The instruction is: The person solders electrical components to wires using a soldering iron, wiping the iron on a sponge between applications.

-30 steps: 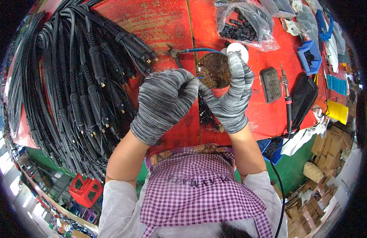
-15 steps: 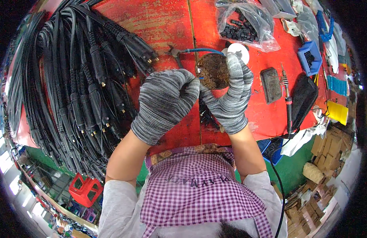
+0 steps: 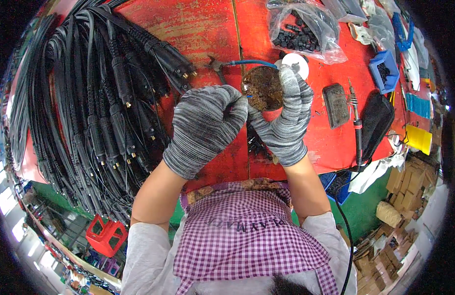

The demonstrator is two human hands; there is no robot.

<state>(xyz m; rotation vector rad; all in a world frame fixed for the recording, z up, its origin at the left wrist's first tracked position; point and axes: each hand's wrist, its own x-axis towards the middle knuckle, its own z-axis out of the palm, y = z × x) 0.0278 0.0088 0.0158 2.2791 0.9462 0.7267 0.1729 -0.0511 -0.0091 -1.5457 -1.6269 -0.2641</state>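
Note:
My left hand (image 3: 205, 128), in a grey striped knit glove, is closed in a pinch. A tiny blue bit (image 3: 249, 97) shows at its fingertips; the rest of what it may hold is hidden. My right hand (image 3: 287, 115), gloved alike, has its fingers stretched upward and its thumb reaching left to the left fingertips. Between thumb and fingers I see no held thing. Just beyond both hands lies a round tin of brown, crusty material (image 3: 263, 88), its right edge partly behind the right fingers. Cutting pliers with blue handles (image 3: 217, 65) lie behind it.
Thick black cables with plug ends (image 3: 109, 98) cover the left of the red table (image 3: 208, 29). A white spool (image 3: 296, 65) and a plastic bag of black parts (image 3: 299, 37) lie beyond. On the right are a soldering iron (image 3: 357, 125), a dark tray (image 3: 335, 105) and a blue bin (image 3: 385, 71).
Both hands stay almost in place, with only a slight shift of the fingers. The left hand remains pinched, and the tools and cables have not moved.

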